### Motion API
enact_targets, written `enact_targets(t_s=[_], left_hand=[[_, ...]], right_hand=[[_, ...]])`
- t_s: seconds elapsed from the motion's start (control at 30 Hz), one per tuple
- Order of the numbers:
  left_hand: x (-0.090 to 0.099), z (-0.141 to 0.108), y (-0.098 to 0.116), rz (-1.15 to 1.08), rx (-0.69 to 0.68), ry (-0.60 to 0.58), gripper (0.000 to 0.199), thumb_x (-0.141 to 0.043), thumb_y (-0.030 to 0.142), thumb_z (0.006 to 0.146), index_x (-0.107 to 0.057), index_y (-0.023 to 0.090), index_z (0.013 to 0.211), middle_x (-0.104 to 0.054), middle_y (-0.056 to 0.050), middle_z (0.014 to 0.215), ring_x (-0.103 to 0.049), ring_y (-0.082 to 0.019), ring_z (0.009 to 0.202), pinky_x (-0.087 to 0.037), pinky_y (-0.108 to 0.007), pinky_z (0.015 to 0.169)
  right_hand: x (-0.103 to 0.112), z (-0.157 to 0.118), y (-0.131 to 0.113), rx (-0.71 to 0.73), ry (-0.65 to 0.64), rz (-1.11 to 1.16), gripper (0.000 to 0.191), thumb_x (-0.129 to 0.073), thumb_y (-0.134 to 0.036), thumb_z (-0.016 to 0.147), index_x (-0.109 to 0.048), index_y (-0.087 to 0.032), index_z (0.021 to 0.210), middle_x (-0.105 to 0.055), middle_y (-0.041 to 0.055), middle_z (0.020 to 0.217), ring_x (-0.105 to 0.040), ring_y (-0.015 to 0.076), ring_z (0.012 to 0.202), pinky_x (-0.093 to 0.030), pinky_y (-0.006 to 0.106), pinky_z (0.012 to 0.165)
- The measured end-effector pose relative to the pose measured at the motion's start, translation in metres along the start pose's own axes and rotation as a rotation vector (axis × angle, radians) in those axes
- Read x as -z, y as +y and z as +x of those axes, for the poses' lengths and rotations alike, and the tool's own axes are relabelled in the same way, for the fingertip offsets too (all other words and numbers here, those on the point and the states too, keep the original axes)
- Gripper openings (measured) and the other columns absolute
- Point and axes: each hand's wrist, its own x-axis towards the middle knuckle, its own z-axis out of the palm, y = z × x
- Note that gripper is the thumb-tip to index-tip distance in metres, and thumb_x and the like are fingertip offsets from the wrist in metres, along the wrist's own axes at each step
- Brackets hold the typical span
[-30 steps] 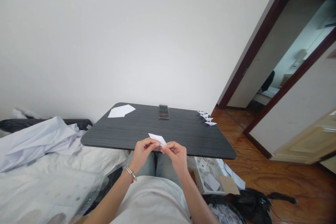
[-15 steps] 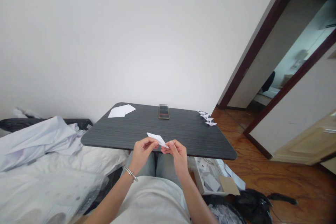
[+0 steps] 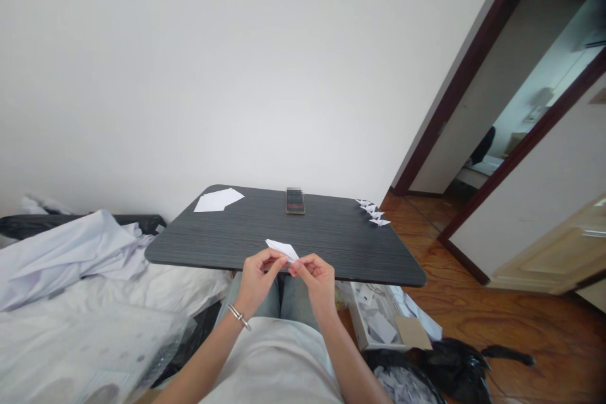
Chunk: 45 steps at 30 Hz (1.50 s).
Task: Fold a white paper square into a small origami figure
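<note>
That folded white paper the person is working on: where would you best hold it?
The folded white paper is probably best pinched at its lower right end, from the near side, where the left hand and right hand meet. It tapers to a thin free point at the far left, which would likely bend if gripped there.

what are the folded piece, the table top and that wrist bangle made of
The folded piece looks like thin matte white paper, crisply creased. The table top seems dark wood-look laminate, with fine streaked grain. The bangle looks like polished silvery metal from its shine; which metal, I can't tell.
</note>
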Motion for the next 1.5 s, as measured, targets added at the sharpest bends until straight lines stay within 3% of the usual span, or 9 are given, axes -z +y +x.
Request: enact_targets(t_s=[0.33, 0.5, 0.67, 1.0, 1.27, 1.5], left_hand=[[0.004, 0.001, -0.009, -0.01, -0.003, -0.012, 0.012, -0.061, 0.024, 0.069, -0.064, 0.013, 0.069, -0.067, -0.004, 0.07, -0.062, -0.016, 0.066, -0.05, -0.025, 0.065], [0.01, 0.005, -0.009, 0.057, -0.037, -0.065, 0.012, -0.064, 0.022, 0.066, -0.067, 0.014, 0.074, -0.069, -0.005, 0.074, -0.063, -0.016, 0.066, -0.051, -0.025, 0.064], [0.012, 0.006, -0.009, 0.105, -0.085, -0.11, 0.009, -0.062, 0.023, 0.068, -0.066, 0.015, 0.067, -0.068, -0.005, 0.069, -0.062, -0.015, 0.063, -0.051, -0.024, 0.062], [0.002, 0.0, -0.006, 0.096, -0.087, -0.033, 0.012, -0.058, 0.023, 0.072, -0.061, 0.013, 0.066, -0.064, -0.003, 0.066, -0.059, -0.013, 0.062, -0.049, -0.022, 0.06], [-0.001, -0.002, -0.005, 0.084, -0.079, -0.017, 0.013, -0.056, 0.024, 0.074, -0.061, 0.014, 0.068, -0.063, -0.002, 0.067, -0.06, -0.014, 0.062, -0.048, -0.023, 0.061], [-0.002, -0.003, -0.003, 0.139, -0.101, -0.011, 0.012, -0.056, 0.023, 0.075, -0.061, 0.014, 0.069, -0.063, -0.003, 0.068, -0.06, -0.013, 0.063, -0.048, -0.022, 0.062]], right_hand=[[0.003, 0.001, 0.001, 0.008, 0.012, -0.023, 0.011, -0.068, -0.024, 0.064, -0.063, -0.015, 0.061, -0.063, 0.0007, 0.054, -0.058, 0.0125, 0.051, -0.047, 0.024, 0.054], [0.006, 0.002, -0.002, 0.023, -0.041, -0.062, 0.011, -0.068, -0.024, 0.065, -0.064, -0.015, 0.061, -0.063, 0.0006, 0.053, -0.057, 0.0121, 0.05, -0.046, 0.024, 0.053], [0.008, 0.002, -0.003, 0.028, -0.088, -0.096, 0.01, -0.067, -0.023, 0.065, -0.064, -0.015, 0.06, -0.064, 0.0011, 0.054, -0.057, 0.0128, 0.051, -0.047, 0.024, 0.053], [0.001, -0.001, 0.001, 0.077, -0.05, -0.015, 0.006, -0.066, -0.019, 0.065, -0.064, -0.016, 0.061, -0.062, 0.0003, 0.058, -0.056, 0.0124, 0.054, -0.045, 0.024, 0.055], [0.003, 0.0, 0.004, 0.121, -0.044, -0.087, 0.008, -0.064, -0.021, 0.068, -0.062, -0.016, 0.063, -0.061, 0.0005, 0.061, -0.056, 0.0128, 0.057, -0.045, 0.024, 0.056], [0.003, 0.001, 0.003, 0.072, -0.054, -0.095, 0.009, -0.064, -0.023, 0.069, -0.061, -0.015, 0.066, -0.061, 0.0005, 0.057, -0.056, 0.0125, 0.055, -0.045, 0.024, 0.056]])
